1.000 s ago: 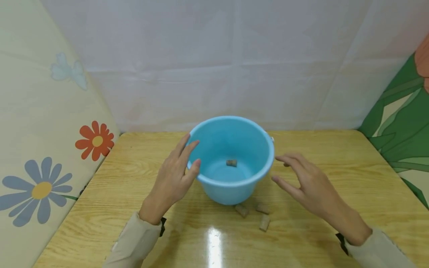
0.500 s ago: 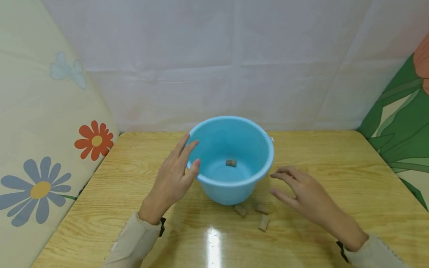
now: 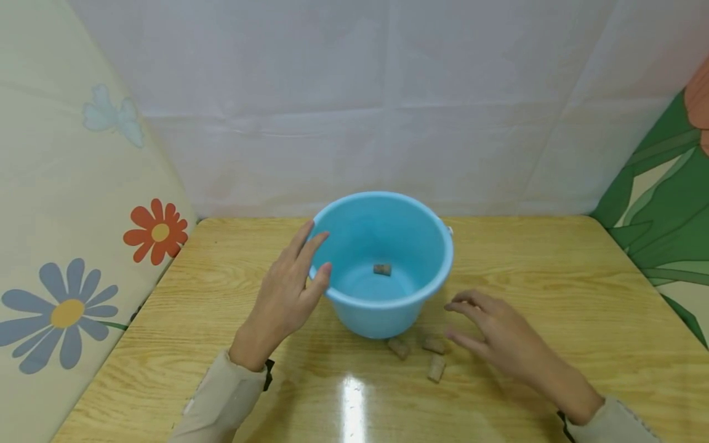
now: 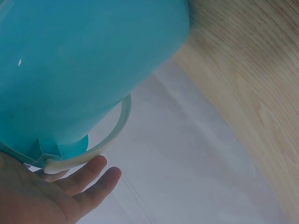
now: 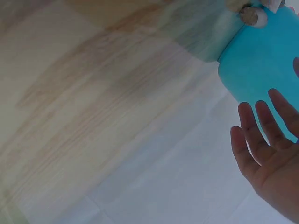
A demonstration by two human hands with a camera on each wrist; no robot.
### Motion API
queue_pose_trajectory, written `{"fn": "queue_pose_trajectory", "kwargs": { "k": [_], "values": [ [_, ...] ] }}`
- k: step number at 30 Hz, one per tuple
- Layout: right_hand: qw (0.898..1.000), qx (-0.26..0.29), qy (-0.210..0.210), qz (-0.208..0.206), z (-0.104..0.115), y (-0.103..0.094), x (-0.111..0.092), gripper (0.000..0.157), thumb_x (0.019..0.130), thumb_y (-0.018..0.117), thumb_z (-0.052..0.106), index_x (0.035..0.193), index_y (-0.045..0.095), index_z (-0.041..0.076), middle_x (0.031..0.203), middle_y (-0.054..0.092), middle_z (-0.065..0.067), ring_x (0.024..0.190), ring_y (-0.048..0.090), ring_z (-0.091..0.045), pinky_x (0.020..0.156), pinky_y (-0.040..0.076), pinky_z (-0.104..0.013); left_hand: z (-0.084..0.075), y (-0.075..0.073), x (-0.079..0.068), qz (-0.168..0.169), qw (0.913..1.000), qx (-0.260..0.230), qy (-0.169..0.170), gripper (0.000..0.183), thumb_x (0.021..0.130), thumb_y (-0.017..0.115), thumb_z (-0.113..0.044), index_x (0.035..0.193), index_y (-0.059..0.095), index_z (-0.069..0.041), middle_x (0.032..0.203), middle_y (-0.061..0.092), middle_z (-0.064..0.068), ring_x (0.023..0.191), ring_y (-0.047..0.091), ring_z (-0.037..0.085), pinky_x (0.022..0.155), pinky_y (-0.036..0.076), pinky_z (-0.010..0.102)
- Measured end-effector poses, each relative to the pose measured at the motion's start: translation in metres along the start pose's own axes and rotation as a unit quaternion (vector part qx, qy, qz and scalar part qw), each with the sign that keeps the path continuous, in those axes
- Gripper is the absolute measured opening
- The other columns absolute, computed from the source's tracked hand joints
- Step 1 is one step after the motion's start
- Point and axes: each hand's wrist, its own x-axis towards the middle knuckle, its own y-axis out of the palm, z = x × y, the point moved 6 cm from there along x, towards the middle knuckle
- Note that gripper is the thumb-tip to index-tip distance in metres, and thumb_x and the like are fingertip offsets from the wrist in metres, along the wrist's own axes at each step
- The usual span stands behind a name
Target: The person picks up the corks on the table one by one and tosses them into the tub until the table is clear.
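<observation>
A light blue bucket (image 3: pixel 382 307) stands on the wooden table, and one cork (image 3: pixel 382 269) lies on its bottom. My left hand (image 3: pixel 285 295) holds the bucket's left rim, thumb and a finger over the edge. Other fingers lie outside, near the white handle (image 4: pixel 117 126), in the left wrist view. Three more corks lie in front of the bucket: a left one (image 3: pixel 399 348), an upper right one (image 3: pixel 434 345) and a lower one (image 3: pixel 436 368). To the right of them hovers my right hand (image 3: pixel 506 335), fingers spread and holding nothing.
The wooden table (image 3: pixel 221 381) reaches back to a pale cloth wall (image 3: pixel 277 111). A flower-printed panel (image 3: pixel 66 184) bounds the left side, a leaf-printed one (image 3: pixel 664 215) the right. Light glares off the tabletop in front of the bucket.
My right hand has moved down and slightly left, from beside the bucket's right rim toward the corks on the table. The left hand, bucket and corks have stayed in place.
</observation>
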Motion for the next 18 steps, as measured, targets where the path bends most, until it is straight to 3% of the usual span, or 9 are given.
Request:
{"fn": "queue_pose_trajectory", "kwargs": {
  "k": [6,18],
  "values": [
    [1.0,0.007,0.004,0.022,0.0,0.007,-0.003,0.04,0.08,0.082,0.032,0.111,0.072,0.008,0.112,0.067,-0.007,0.096,0.067,-0.025,0.079,0.057,-0.044,0.0,0.0,0.0,-0.001,1.0,-0.002,0.0,0.054,0.103,0.042,-0.037,0.153,0.04,-0.017,0.165,0.023,0.009,0.143,0.039,0.037,0.102,0.042,0.062],
    [0.999,-0.004,-0.026,0.022,0.001,0.016,-0.008,0.041,0.079,0.081,0.035,0.11,0.073,0.01,0.11,0.067,-0.005,0.094,0.066,-0.021,0.08,0.056,-0.045,0.0,0.0,0.0,0.002,1.0,0.001,-0.005,0.053,0.104,0.04,-0.038,0.152,0.04,-0.017,0.165,0.023,0.008,0.143,0.04,0.036,0.102,0.043,0.061]
  ]
}}
